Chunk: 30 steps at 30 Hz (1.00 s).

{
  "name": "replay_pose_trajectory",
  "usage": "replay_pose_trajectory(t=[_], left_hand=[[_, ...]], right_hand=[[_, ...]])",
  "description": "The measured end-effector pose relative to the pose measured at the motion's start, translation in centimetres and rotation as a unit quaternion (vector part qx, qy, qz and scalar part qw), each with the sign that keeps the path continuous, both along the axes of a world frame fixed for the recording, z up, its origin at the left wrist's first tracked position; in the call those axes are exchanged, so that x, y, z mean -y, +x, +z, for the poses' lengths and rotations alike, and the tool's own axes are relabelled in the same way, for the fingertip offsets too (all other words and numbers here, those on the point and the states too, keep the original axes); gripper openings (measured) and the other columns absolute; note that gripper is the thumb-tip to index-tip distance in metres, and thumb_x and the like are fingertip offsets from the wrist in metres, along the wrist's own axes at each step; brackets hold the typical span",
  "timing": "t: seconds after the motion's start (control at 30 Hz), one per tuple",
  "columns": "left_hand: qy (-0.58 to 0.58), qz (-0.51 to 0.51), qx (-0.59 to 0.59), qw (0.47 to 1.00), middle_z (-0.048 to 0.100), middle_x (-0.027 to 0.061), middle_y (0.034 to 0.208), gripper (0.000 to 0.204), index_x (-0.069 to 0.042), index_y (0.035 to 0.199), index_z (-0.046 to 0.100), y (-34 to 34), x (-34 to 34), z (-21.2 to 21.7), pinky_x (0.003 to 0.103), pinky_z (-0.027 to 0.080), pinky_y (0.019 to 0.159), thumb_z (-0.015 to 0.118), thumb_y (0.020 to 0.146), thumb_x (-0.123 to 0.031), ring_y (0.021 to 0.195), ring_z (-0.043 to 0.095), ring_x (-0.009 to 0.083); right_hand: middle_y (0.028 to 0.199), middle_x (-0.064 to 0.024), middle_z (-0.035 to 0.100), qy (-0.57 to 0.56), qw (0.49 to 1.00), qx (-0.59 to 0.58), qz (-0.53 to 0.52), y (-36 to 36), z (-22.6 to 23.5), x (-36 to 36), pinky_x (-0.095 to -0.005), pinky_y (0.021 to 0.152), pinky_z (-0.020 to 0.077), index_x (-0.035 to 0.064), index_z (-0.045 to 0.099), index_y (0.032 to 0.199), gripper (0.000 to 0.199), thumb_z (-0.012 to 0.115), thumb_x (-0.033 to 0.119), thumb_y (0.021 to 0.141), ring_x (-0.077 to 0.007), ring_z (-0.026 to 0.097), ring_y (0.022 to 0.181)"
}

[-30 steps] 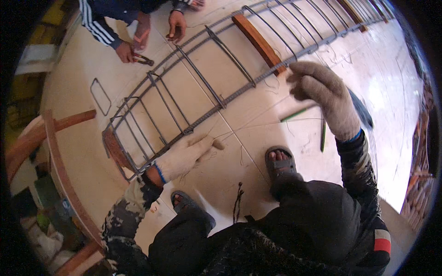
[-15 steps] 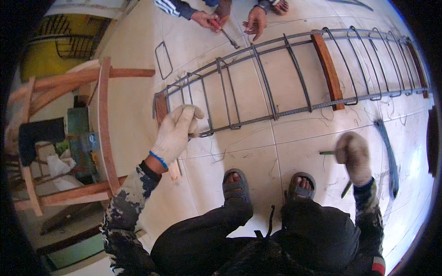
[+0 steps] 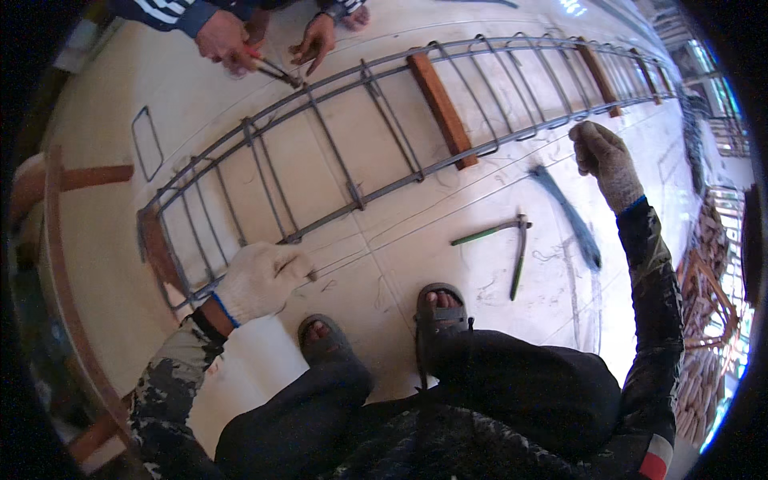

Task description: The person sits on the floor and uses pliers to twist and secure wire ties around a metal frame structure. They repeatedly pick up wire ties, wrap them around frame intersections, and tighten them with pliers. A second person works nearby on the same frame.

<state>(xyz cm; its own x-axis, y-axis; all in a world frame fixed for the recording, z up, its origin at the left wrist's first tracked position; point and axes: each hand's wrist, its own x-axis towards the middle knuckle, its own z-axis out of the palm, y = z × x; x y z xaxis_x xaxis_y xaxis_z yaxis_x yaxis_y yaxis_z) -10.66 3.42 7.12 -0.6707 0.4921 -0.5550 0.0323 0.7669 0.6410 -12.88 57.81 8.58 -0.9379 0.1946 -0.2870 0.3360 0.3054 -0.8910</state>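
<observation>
Low over the near bar at the left end of a long steel rebar cage (image 3: 352, 206) is my left hand (image 3: 262, 278), in a cream knitted glove. Its thumb and fingers are pinched together. My right hand (image 3: 606, 160), gloved too, is raised near the cage's long near bar at the right, fingers curled closed. Faint thin lines run between the hands; I cannot tell wire from tile joints, so what either hand holds is unclear. Pincers with green handles (image 3: 516, 226) lie spread on the tiles. Beside them rests a blue-grey bundle of tie wire (image 3: 566, 216).
Wooden blocks (image 3: 442, 108) lie crosswise along the cage. At the upper left, a co-worker's hands (image 3: 228, 42) work red-handled pincers (image 3: 276, 72) at the far bar. A loose rectangular stirrup (image 3: 147, 144) lies at left, near a wooden frame (image 3: 60, 240). Wire scraps litter the floor.
The view has swung right. My right hand has moved away from the green-handled pincers, up toward the cage. My left hand stays near the cage's left end, its fingers still closed.
</observation>
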Motion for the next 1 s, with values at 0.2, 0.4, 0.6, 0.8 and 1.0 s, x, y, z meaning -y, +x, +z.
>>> replay_pose_trajectory(t=[0.2, 0.4, 0.6, 0.8, 1.0], left_hand=[[0.1, -0.003, 0.09, 0.991, 0.067, 0.0134, 0.072, 0.047, -0.003, 0.091, 0.074, -0.5, 1.8, -0.7, 0.04, 0.052, 0.072, 0.054, 0.107, -0.042, 0.071, 0.066, 0.025], [-0.03, -0.101, 0.153, 0.983, 0.069, 0.0144, 0.076, 0.045, -0.001, 0.094, 0.074, -0.7, 0.2, 3.4, 0.041, 0.053, 0.073, 0.058, 0.107, -0.041, 0.073, 0.066, 0.0258], [-0.002, -0.09, 0.148, 0.985, 0.066, 0.0138, 0.075, 0.046, -0.002, 0.093, 0.073, -0.2, 1.6, 0.3, 0.042, 0.052, 0.072, 0.056, 0.109, -0.042, 0.071, 0.065, 0.0258], [-0.007, -0.043, 0.159, 0.986, 0.062, 0.0118, 0.074, 0.05, -0.003, 0.086, 0.068, -0.5, 1.6, 2.0, 0.041, 0.051, 0.071, 0.054, 0.109, -0.045, 0.07, 0.062, 0.0242], [-0.01, -0.067, 0.134, 0.989, 0.06, 0.0105, 0.068, 0.049, -0.003, 0.086, 0.069, -1.1, -0.3, 3.4, 0.039, 0.05, 0.067, 0.054, 0.108, -0.044, 0.067, 0.061, 0.0224]], right_hand=[[0.075, 0.0022, 0.058, 0.091, 0.995, -0.014, -0.035, 1.7, 1.8, 0.1, -0.0265, 0.059, 0.0429, 0.0035, 0.072, 0.111, 0.037, 0.057, 0.037, 0.113, -0.0085, 0.051, 0.064], [0.08, -0.0001, 0.06, 0.071, 0.995, -0.053, -0.042, 3.7, -1.1, 0.5, -0.0268, 0.063, 0.0441, -0.0015, 0.072, 0.112, 0.047, 0.058, 0.044, 0.111, -0.0088, 0.053, 0.068], [0.1, -0.0087, 0.07, 0.041, 0.999, -0.005, 0.014, 2.5, 0.6, 1.2, -0.0324, 0.081, 0.0559, -0.0013, 0.069, 0.129, 0.047, 0.061, 0.041, 0.109, -0.0182, 0.065, 0.087], [0.151, -0.023, 0.057, 0.645, 0.757, -0.031, 0.102, 2.9, 4.4, 7.0, -0.0491, 0.117, 0.0472, 0.0042, 0.051, 0.154, 0.087, 0.09, 0.033, 0.083, -0.0415, 0.054, 0.139], [0.156, -0.0135, 0.056, 0.585, 0.755, -0.134, 0.265, 4.5, 4.3, 18.2, -0.0523, 0.125, 0.0362, 0.0129, 0.057, 0.152, 0.08, 0.09, 0.033, 0.082, -0.035, 0.048, 0.147]])
